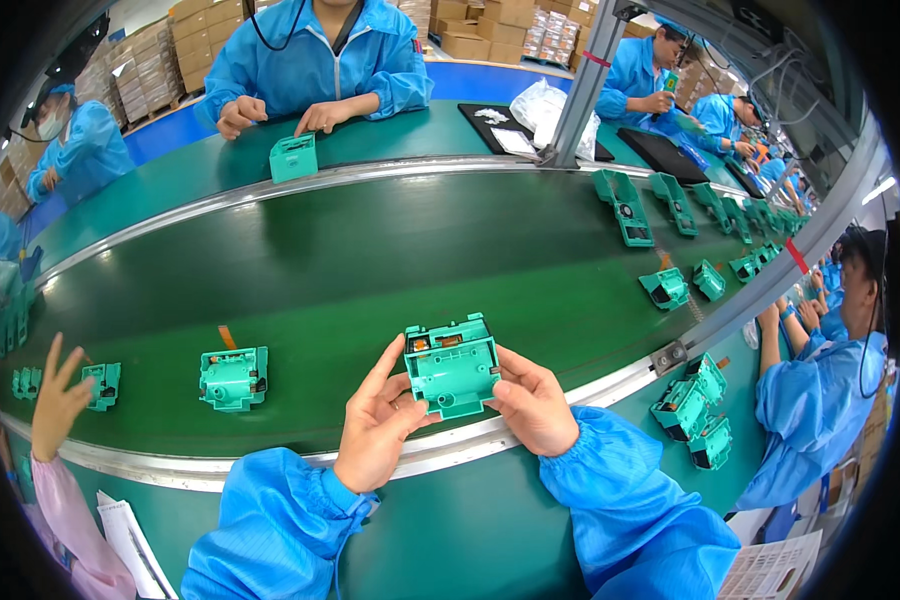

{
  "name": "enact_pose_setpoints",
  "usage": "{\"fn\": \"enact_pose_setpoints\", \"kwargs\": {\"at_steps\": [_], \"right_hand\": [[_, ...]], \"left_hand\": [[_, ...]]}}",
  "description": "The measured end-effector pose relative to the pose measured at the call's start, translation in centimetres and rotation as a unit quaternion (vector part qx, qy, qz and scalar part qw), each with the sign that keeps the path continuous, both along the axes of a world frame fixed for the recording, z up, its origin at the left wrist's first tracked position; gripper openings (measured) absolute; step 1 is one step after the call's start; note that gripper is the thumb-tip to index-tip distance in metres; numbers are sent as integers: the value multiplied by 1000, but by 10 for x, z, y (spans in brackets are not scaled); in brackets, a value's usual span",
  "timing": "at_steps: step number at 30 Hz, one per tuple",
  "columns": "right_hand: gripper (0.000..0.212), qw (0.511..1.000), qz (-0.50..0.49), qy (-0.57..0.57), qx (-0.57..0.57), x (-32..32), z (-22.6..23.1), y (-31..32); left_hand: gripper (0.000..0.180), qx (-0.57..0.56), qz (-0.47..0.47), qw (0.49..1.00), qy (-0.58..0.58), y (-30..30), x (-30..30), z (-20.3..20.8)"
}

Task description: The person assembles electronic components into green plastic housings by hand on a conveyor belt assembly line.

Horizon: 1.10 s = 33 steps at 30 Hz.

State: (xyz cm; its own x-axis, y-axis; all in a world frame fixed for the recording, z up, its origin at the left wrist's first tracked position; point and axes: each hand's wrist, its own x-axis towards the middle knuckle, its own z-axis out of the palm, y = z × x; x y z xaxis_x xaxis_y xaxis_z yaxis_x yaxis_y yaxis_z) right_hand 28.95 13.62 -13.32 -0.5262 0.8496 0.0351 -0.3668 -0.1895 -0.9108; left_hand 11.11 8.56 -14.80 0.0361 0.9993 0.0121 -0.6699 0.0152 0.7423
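Between my two hands is a teal plastic housing point(454, 368), open side up, with an orange-brown part and dark parts along its far edge. My left hand point(378, 420) grips its left side, thumb at the near corner. On the opposite side my right hand point(533, 400) holds it with the thumb on the near right corner. The housing is raised over the near metal rail of the green conveyor belt point(370, 260). To the left on the belt lies a similar teal housing point(233, 378) with an orange strip sticking up from its far edge.
Several teal housings point(697, 410) sit on the table at right. More teal parts point(625, 207) line the belt's far right. A metal post point(790, 270) rises at right. Across the belt a co-worker's hands point(325, 113) touch a teal part; a pink-sleeved person's hand point(55, 400) reaches in at left.
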Motion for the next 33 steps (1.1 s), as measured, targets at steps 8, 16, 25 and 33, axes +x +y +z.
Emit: {"fn": "enact_pose_setpoints", "kwargs": {"at_steps": [8,16,25,33], "right_hand": [[55,998,-20,-55,34,2,-3,1],[55,999,0,-36,17,2,-3,4],[56,999,35,-30,24,3,-1,4],[39,988,70,84,-109,8,-7,9]], "left_hand": [[68,56,8,996,73,0,0,-2],[68,86,25,995,42,3,0,-5],[72,59,7,997,55,0,-1,-2],[72,56,-8,997,44,0,0,1]]}}
